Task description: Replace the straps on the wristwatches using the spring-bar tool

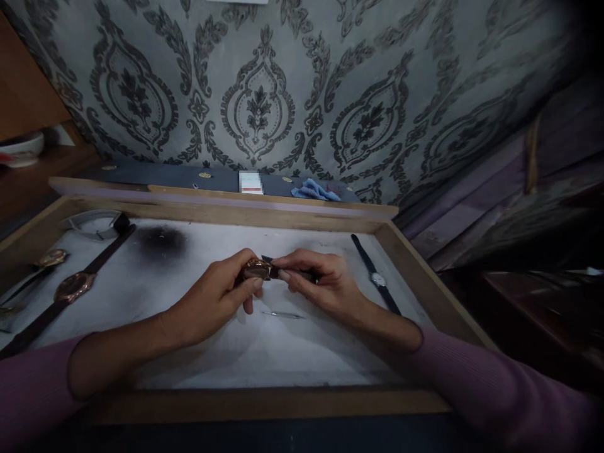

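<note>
My left hand (231,283) grips a gold-rimmed wristwatch (257,270) by its case, with the thumb below and the fingers behind it. My right hand (318,277) is closed on the watch's dark strap (275,272), pinching it between thumb and fingers just right of the case. Most of that strap is hidden in the hand. A thin metal tool (284,314) lies on the white surface below the hands; its exact kind is hard to make out.
A wooden-rimmed tray (283,406) surrounds the work surface. At left lie a brown-strapped watch (75,287), a small gold watch (53,257) and a clear curved piece (89,223). A dark-strapped watch (378,279) lies right. Behind the rim are a blue cloth (314,190) and a small white box (250,182).
</note>
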Motion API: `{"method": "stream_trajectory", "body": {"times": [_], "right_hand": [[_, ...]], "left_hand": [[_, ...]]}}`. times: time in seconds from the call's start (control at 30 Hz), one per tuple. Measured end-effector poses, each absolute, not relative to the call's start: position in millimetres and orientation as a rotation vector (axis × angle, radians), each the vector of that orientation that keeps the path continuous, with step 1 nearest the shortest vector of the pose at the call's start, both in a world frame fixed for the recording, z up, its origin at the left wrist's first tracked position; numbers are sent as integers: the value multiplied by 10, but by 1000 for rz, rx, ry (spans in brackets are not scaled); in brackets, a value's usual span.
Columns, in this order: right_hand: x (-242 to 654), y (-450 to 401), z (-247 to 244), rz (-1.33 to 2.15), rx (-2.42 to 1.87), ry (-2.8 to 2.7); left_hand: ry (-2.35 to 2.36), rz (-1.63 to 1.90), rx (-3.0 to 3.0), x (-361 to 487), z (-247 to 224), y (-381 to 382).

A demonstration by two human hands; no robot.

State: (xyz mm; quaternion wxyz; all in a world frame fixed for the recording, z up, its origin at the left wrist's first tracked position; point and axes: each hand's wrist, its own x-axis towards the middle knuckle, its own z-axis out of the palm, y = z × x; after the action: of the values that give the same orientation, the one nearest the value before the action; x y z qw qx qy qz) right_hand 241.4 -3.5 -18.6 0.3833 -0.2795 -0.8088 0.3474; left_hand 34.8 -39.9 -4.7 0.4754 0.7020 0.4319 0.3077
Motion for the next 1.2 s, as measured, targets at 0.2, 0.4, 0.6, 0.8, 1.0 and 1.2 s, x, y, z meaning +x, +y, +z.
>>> {"method": "stream_trajectory", "body": {"times": [0.2,0.4,0.6,0.8,1.0,1.2], "right_hand": [[2407,-46,-167,763,-665,-2094],[2411,-47,-153,735,-658,-2099],[2410,-62,-170,722,-651,-2100],[2409,-94,-144,631,-650,-2151],[2410,-81,-155,778,-739,-2122],[2402,-80,-169,913,-875,-2069]], "left_hand": [[1049,783,1711,345,-54,-402],[1081,766,1752,344,-36,-410],[1089,750,1762,349,-17,-425],[1021,793,1643,370,-48,-404],[971,785,1461,379,-68,-346],[943,795,1354,388,-72,-338]]}}
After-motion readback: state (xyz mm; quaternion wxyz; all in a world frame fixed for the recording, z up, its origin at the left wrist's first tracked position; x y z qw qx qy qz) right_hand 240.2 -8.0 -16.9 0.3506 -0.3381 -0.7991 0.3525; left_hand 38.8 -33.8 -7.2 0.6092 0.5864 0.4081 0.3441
